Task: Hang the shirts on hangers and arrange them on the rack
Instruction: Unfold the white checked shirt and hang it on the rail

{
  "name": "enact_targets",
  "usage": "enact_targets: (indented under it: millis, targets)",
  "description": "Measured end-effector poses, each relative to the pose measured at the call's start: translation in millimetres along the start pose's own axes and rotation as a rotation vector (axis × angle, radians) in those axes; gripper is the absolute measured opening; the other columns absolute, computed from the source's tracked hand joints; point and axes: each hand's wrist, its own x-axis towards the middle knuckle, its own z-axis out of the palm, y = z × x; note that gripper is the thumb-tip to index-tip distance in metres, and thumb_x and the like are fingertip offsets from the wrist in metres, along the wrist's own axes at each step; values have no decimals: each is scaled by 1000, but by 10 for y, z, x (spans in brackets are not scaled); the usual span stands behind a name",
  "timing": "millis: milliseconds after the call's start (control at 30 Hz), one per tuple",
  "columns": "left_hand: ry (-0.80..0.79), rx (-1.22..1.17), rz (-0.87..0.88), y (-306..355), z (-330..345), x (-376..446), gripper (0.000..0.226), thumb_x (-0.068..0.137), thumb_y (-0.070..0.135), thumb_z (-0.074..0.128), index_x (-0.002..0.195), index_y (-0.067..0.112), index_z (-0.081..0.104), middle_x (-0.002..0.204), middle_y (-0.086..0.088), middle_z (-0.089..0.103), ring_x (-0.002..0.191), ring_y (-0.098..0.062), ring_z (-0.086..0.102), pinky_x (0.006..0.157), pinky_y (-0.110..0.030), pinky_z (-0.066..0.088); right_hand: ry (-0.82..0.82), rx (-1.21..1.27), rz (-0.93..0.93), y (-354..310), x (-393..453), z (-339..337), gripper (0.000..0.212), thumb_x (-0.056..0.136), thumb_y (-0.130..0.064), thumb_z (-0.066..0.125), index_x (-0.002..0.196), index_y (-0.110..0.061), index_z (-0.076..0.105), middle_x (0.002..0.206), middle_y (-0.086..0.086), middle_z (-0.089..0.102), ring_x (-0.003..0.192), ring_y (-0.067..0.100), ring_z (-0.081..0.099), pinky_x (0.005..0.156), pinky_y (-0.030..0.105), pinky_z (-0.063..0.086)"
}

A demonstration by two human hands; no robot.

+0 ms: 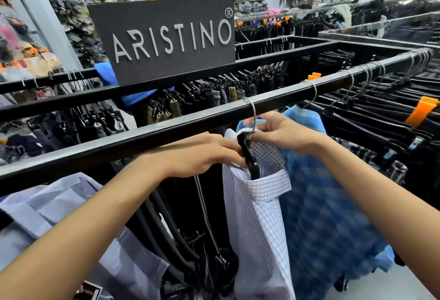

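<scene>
The white checked shirt [257, 204] hangs at lower centre of the frame on a black hanger [248, 156], whose metal hook [252, 113] loops over the nearest black rack rail [142, 137]. The collar lies open around the hanger's shoulder.

The left hand [202, 154], just left of centre, pinches the shirt fabric at the collar edge, fingertips touching the hanger. The right hand [283, 133], right of centre, grips the hanger neck at the base of the hook — fingers curled around it together with the collar top.

Directly behind the white shirt, to its right, hangs a blue plaid shirt [333, 216], touching it. At lower left a pale blue-grey shirt [59, 206] lies below the rail.

Further rails run across the middle of the frame, filled with dark garments on hangers; orange size clips [421, 111] show at right. A black "ARISTINO" sign [164, 37] stands at upper centre — blurred stock shelves lie behind it.
</scene>
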Motion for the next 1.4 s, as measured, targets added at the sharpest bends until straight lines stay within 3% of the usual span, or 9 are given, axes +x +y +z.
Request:
enact_targets:
  millis: [167, 300, 500, 633, 800, 900, 1000, 1167, 1400]
  targets:
    - [-79, 141, -33, -23, 33, -80, 62, 95, -3, 47, 138, 41, 54, 145, 20, 47, 126, -7, 46, 100, -18, 28, -22, -32, -9, 6, -23, 9, 54, 77, -63, 75, 119, -32, 63, 104, 34, 63, 90, 25, 53, 85, 45, 41]
    - [-3, 237, -51, -43, 168, -149, 68, 90, -6, 48, 137, 43, 49, 147, 21, 45, 132, -5, 43, 106, -26, 32, 62, -231, -44, 57, -20, 44, 28, 88, -45, 75, 99, -24, 59, 87, 13, 71, 78, 11, 60, 78, 40, 51]
    - [258, 210, -139, -68, 231, -104, 24, 98, 10, 59, 106, 32, 59, 103, 17, 58, 92, 2, 39, 71, -29, 50, 274, -722, -332, 85, 11, 173, 18, 87, -25, 79, 77, -24, 63, 69, -12, 54, 62, 8, 49, 60, 18, 36]
    - [387, -48, -105, -7, 186, -3, 8, 88, 13, 73, 94, 16, 76, 89, 17, 66, 85, 13, 49, 77, -3, 37, 263, -661, -378, 78, 1, 307, 11, 86, -10, 73, 97, -8, 76, 61, -12, 57, 60, 4, 51, 58, 17, 38]
    - [343, -128, -129, 36, 202, 114, 6, 81, 25, 79, 82, 20, 76, 76, 15, 66, 78, 12, 51, 66, -8, 34, 188, -626, -278, 31, -143, 384, 44, 90, 5, 57, 132, -7, 60, 56, -25, 54, 59, -5, 55, 63, 7, 37]
    - [235, -70, -102, 23, 173, 186, 27, 93, 48, 61, 93, 25, 75, 83, 20, 65, 78, 4, 46, 75, -10, 34, 205, -628, -182, -30, -311, 359, 26, 97, -8, 62, 122, -13, 66, 77, -25, 57, 68, -10, 58, 67, 12, 41]
    - [154, -29, -79, -45, 147, 231, 31, 103, 34, 48, 100, 14, 71, 90, 15, 65, 79, -3, 47, 84, -4, 28, 273, -564, -111, -170, -610, 304, 11, 98, -16, 62, 95, -20, 72, 72, -18, 64, 62, -3, 58, 63, 12, 42]
    - [80, -214, -173, -182, 119, 371, 39, 101, 23, 50, 79, -7, 60, 80, -10, 59, 72, -7, 44, 78, -11, 36, 154, -441, 32, -446, -936, 331, 31, 96, -51, 60, 83, -23, 64, 72, -8, 67, 66, 6, 59, 62, 20, 44]
    - [86, -368, -156, -358, 185, 368, 27, 94, -16, 51, 79, 3, 61, 89, 9, 44, 89, 18, 48, 85, -4, 37, 90, -974, 29, -382, -965, 409, 57, 89, -75, 45, 75, -23, 65, 76, -7, 59, 70, 8, 55, 69, 41, 51]
